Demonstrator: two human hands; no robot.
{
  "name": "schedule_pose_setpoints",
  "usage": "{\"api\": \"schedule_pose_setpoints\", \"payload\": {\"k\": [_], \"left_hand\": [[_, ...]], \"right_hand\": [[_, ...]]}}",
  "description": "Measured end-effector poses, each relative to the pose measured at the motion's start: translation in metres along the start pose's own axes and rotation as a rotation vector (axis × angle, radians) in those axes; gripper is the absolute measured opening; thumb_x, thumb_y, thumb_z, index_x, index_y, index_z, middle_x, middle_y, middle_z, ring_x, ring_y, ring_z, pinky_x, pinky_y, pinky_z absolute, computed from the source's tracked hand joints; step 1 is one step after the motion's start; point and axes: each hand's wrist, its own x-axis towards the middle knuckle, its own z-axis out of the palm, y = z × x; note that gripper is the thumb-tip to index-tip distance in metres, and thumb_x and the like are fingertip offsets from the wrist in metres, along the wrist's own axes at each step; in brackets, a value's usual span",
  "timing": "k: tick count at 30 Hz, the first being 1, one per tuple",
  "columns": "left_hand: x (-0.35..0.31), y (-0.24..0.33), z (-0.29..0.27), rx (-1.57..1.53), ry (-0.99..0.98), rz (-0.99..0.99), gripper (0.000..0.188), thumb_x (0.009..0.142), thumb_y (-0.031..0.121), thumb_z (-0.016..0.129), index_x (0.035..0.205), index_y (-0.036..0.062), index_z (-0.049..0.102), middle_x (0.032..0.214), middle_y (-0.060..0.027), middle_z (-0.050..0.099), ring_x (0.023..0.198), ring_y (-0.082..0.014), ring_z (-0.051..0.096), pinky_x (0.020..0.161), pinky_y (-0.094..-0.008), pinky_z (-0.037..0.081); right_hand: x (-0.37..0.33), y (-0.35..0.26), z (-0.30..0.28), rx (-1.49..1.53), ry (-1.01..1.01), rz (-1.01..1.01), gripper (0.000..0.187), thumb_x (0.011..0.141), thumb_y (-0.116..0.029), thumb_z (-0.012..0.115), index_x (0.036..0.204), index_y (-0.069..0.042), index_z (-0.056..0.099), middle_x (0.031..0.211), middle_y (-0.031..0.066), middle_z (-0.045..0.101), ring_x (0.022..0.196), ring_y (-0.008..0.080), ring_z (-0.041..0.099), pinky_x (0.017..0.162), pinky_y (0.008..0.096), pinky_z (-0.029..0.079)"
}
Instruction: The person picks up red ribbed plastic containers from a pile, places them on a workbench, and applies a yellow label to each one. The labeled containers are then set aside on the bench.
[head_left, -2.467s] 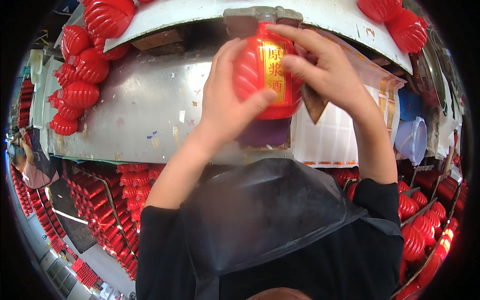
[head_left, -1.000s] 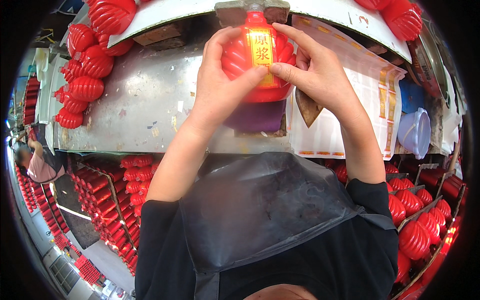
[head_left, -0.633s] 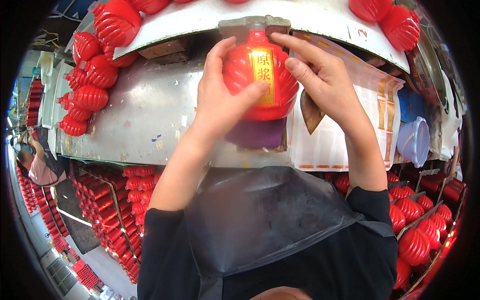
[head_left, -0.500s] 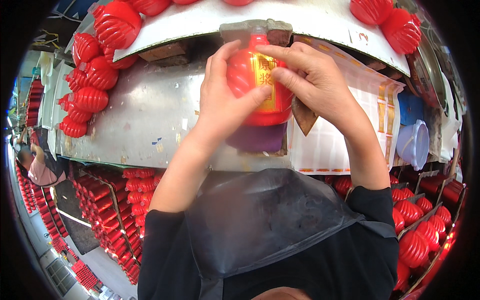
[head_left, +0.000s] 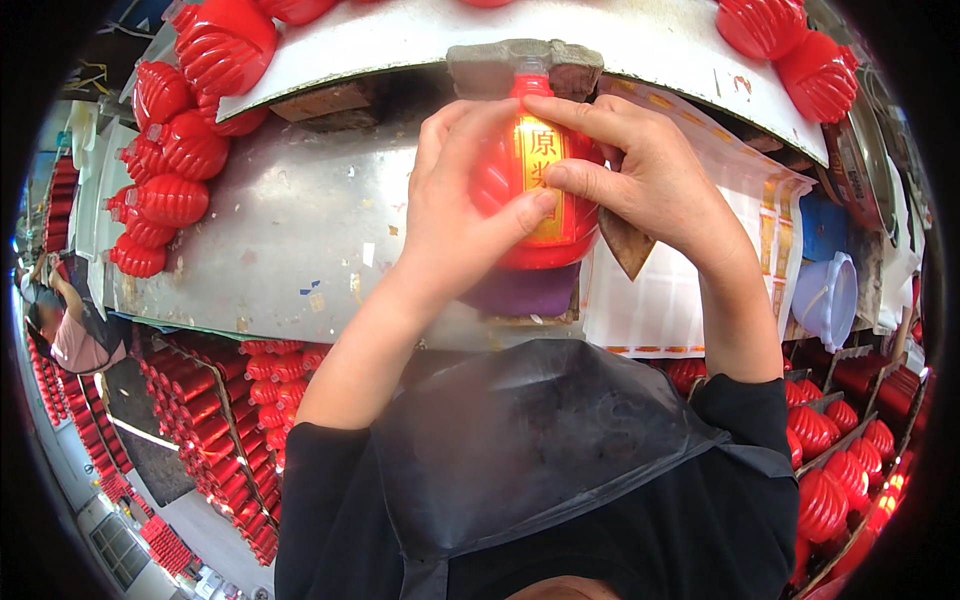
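A round red plastic bottle (head_left: pixel 490 190) with ridged sides and a clear neck lies neck away from me at the far middle of the worktable. On its face is a yellow-and-red label (head_left: pixel 545 228). My left hand (head_left: pixel 445 190) is curved round the bottle's left side, fingertips at its shoulder and thumb on the label's lower left. My right hand (head_left: pixel 650 175) lies over the right side, index finger at the label's top edge and thumb on its middle. Below the right palm a brown pointed flat piece (head_left: pixel 630 245) sticks out; whether I hold it is hidden.
A grey block (head_left: pixel 575 68) stands behind the neck, and purple cloth (head_left: pixel 530 293) lies under the bottle. Right of it is a white sheet of labels (head_left: pixel 650 305). More red bottles (head_left: pixel 190 145) are heaped at left. A pale blue bucket (head_left: pixel 828 300) stands at far right. Another person (head_left: pixel 75 325) is far left.
My left fingers have bent in over the bottle's shoulder toward the label's top. My right index finger and thumb stay on the label. The whole view has shifted slightly.
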Motion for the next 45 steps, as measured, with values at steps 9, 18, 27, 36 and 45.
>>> {"api": "schedule_pose_setpoints", "payload": {"k": [9, 18, 27, 36, 45], "left_hand": [[0.0, 0.0, -0.001, 0.011, -0.008, -0.004, 0.07, 0.076, 0.034, 0.084, 0.136, 0.0084, 0.06, 0.133, -0.019, 0.051, 0.125, -0.0359, 0.055, 0.106, -0.0449, 0.047], [0.0, -0.007, 0.005, -0.049, 0.031, -0.034, 0.084, 0.075, 0.035, 0.086, 0.145, 0.0072, 0.048, 0.137, -0.0185, 0.052, 0.127, -0.0369, 0.055, 0.106, -0.0454, 0.047], [-0.014, -0.009, 0.003, -0.453, -0.008, -0.198, 0.048, 0.107, 0.02, 0.052, 0.15, 0.0008, 0.042, 0.145, -0.0111, 0.049, 0.133, -0.0187, 0.048, 0.115, -0.0335, 0.037], [-0.016, -0.009, 0.006, -0.339, 0.05, -0.17, 0.057, 0.094, 0.021, 0.069, 0.144, 0.0021, 0.048, 0.14, -0.0158, 0.051, 0.128, -0.0255, 0.053, 0.11, -0.0372, 0.043], [-0.016, -0.012, 0.008, -0.272, 0.061, -0.119, 0.06, 0.094, 0.021, 0.069, 0.146, 0.0008, 0.045, 0.14, -0.0165, 0.053, 0.126, -0.0259, 0.056, 0.109, -0.0376, 0.045]], "right_hand": [[0.002, 0.004, -0.005, 0.116, -0.047, 0.113, 0.053, 0.092, -0.023, 0.072, 0.144, -0.014, 0.062, 0.084, 0.001, 0.056, 0.073, 0.0125, 0.05, 0.069, 0.0279, 0.045], [0.011, -0.022, -0.01, 0.029, 0.084, -0.217, 0.026, 0.091, -0.001, 0.07, 0.117, 0.002, 0.068, 0.104, 0.0095, 0.074, 0.1, 0.0145, 0.071, 0.084, 0.0289, 0.057], [-0.042, -0.025, 0.02, -0.359, 0.257, -0.76, 0.024, 0.074, -0.004, 0.074, 0.098, -0.005, 0.077, 0.097, 0.0096, 0.075, 0.089, 0.0244, 0.073, 0.073, 0.0352, 0.058], [-0.054, -0.02, 0.015, -0.323, 0.445, -0.537, 0.028, 0.071, 0.002, 0.077, 0.098, -0.005, 0.076, 0.094, 0.0094, 0.076, 0.088, 0.0264, 0.073, 0.073, 0.0358, 0.056], [-0.089, -0.016, 0.045, -0.36, 0.298, -0.7, 0.025, 0.075, -0.005, 0.074, 0.099, -0.004, 0.074, 0.103, 0.009, 0.073, 0.092, 0.024, 0.073, 0.074, 0.035, 0.057]]}}
